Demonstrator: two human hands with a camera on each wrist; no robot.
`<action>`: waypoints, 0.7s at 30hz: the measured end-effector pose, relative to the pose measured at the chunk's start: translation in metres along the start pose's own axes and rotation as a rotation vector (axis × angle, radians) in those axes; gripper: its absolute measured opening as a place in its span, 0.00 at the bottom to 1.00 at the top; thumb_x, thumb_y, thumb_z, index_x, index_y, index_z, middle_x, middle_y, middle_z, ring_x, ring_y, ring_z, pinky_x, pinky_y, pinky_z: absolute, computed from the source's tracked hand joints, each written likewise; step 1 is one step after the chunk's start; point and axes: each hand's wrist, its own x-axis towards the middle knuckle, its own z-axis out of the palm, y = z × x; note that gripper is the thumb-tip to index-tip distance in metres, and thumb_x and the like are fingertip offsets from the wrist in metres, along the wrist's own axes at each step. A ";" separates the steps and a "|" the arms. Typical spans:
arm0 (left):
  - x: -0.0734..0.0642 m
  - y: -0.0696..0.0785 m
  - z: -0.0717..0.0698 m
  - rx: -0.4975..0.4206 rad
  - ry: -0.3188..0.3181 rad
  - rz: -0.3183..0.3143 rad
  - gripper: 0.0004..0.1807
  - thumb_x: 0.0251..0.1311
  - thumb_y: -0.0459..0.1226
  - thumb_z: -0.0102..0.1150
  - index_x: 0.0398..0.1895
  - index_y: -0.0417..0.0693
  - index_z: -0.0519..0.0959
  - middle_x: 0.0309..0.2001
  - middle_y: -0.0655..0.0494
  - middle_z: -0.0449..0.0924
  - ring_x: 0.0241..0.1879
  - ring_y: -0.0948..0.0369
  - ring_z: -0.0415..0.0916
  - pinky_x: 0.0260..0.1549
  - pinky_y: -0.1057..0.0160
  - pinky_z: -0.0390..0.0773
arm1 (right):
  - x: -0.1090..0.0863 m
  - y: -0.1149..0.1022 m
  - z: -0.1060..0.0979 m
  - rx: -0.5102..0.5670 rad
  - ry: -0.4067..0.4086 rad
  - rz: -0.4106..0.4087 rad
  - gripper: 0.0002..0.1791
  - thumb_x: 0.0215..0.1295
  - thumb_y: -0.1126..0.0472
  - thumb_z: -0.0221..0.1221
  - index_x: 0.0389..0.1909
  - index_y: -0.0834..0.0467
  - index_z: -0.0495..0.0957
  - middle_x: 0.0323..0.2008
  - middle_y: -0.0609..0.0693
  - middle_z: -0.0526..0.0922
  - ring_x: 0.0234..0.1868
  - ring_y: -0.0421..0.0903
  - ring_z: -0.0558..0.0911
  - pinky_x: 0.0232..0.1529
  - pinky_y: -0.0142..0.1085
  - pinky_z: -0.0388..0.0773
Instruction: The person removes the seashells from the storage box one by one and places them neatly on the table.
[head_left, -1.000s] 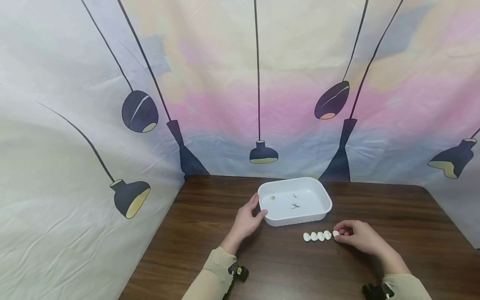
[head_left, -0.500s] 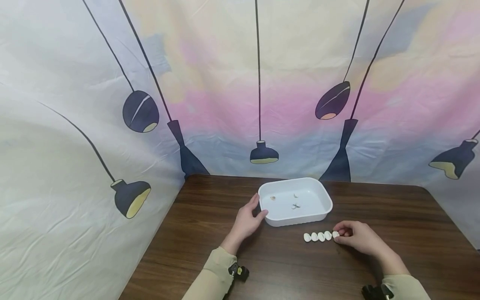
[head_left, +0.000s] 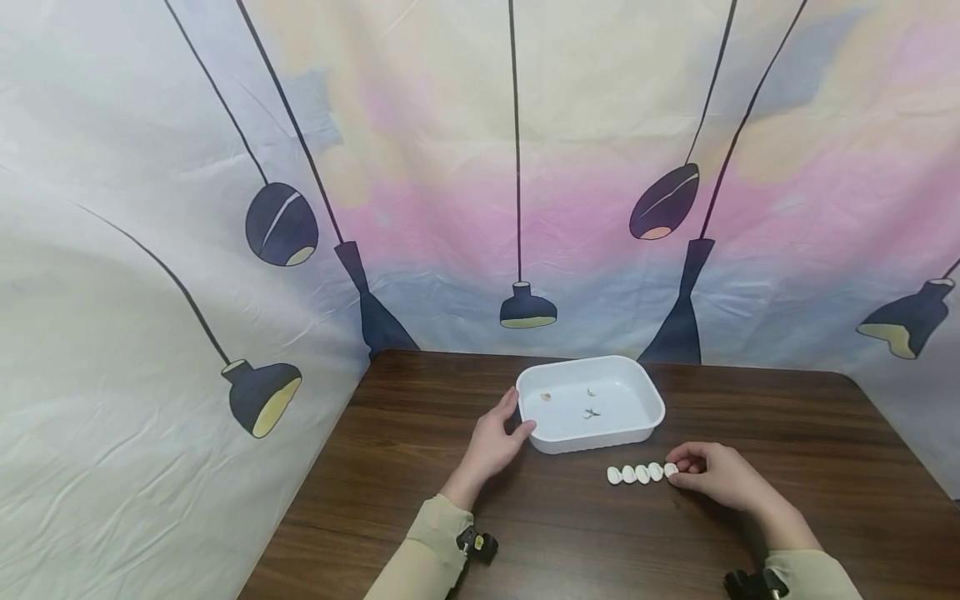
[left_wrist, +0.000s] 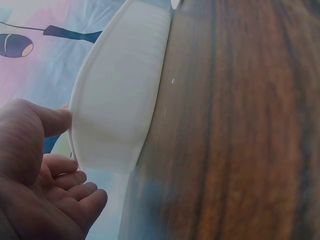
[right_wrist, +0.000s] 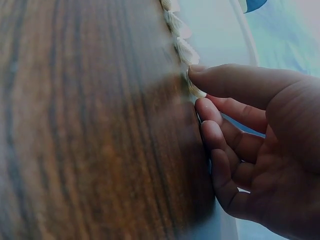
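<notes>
My left hand [head_left: 497,437] holds the left end of a white plastic tray [head_left: 585,437], thumb at its near corner and fingers along the left side. In the left wrist view the thumb and fingertips of that hand [left_wrist: 45,160] meet the tray's rim. To the right, my right hand [head_left: 720,473] pinches a small white shell-like piece [head_left: 671,471] between thumb and forefinger. This piece is the right end of a row of several similar white pieces [head_left: 642,474] on the table. The right wrist view shows the pinched piece [right_wrist: 196,89] partly behind the thumb.
A few small brownish and greenish bits [head_left: 592,413] lie inside the tray. Dark wood makes up the tabletop [head_left: 570,533]. Behind it hangs a cloth [head_left: 450,167] printed with lamps. Each wrist wears a small black camera, such as the left one [head_left: 480,543].
The right hand's white piece has shifted slightly left and now sits close against its neighbour, closing a small gap. The left hand and the tray have stayed put.
</notes>
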 end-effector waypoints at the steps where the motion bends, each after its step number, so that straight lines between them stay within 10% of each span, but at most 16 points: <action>1: 0.000 0.000 0.000 -0.001 0.002 0.003 0.39 0.76 0.46 0.63 0.80 0.34 0.64 0.82 0.44 0.61 0.80 0.46 0.60 0.77 0.44 0.63 | 0.000 0.000 0.000 0.002 -0.001 0.003 0.13 0.62 0.58 0.77 0.44 0.57 0.87 0.33 0.43 0.83 0.34 0.38 0.78 0.34 0.32 0.75; 21: 0.000 0.002 0.000 -0.010 0.013 0.004 0.38 0.76 0.45 0.63 0.80 0.33 0.64 0.81 0.43 0.61 0.80 0.46 0.60 0.78 0.45 0.62 | -0.001 -0.001 -0.003 0.022 -0.035 -0.021 0.14 0.61 0.60 0.76 0.45 0.59 0.87 0.34 0.44 0.83 0.35 0.38 0.78 0.34 0.32 0.76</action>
